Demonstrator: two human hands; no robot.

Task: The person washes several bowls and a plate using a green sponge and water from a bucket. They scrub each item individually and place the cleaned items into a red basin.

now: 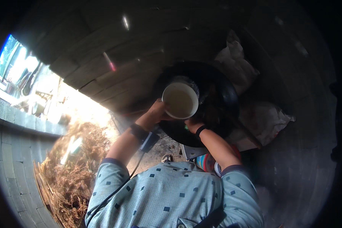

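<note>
A white bowl [194,94] with cloudy, pale liquid [179,103] inside is held over a large black wok [229,94]. My left hand [156,111] grips the bowl's left side, thumb near the rim. At the near edge of the bowl is my right hand [194,125], its fingers curled against it and partly hidden below. A small green patch [186,127] shows by the right fingers; what it belongs to is unclear. Much of the wok's inside is too dark to make out. A long wooden handle [246,131] slants out over the wok's right rim.
Crumpled pale bags [269,122] lie right of the wok, with another pale sack [235,61] behind it. A dark block wall [82,65] rises beyond. Dry brown brush [71,176] is heaped at left. Colourful containers [202,162] stand below my right forearm. A cable [118,193] runs along my left arm.
</note>
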